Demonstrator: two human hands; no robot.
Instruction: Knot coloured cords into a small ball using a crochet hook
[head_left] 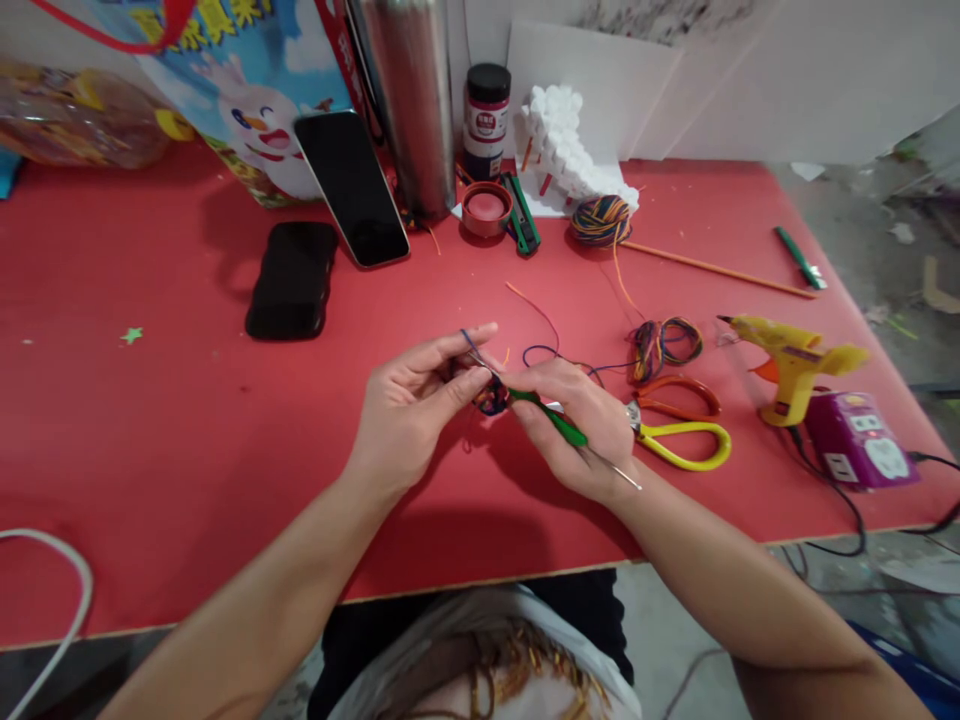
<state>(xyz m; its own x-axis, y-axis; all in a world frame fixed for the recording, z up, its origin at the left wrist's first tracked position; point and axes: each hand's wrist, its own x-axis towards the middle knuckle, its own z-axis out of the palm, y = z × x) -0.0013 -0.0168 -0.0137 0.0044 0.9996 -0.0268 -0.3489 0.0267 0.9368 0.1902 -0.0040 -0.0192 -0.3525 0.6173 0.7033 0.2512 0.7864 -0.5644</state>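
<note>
Over the red table, my right hand is closed around a crochet hook with a green grip, its bare metal end pointing back toward my wrist. My left hand pinches a small piece of dark multicoloured crochet work, and a blue strand runs over its raised index finger. The hook's front tip meets the work between both hands, where fingers partly hide it. Loose multicoloured yarn lies in a tangle right of my hands, with a strand leading toward them. Farther back sits a wound yarn ball.
Scissors with one yellow and one orange handle lie by my right hand. A yellow glue gun and a purple power box stand at right. Two phones, a steel flask, a jar and a green cutter are behind.
</note>
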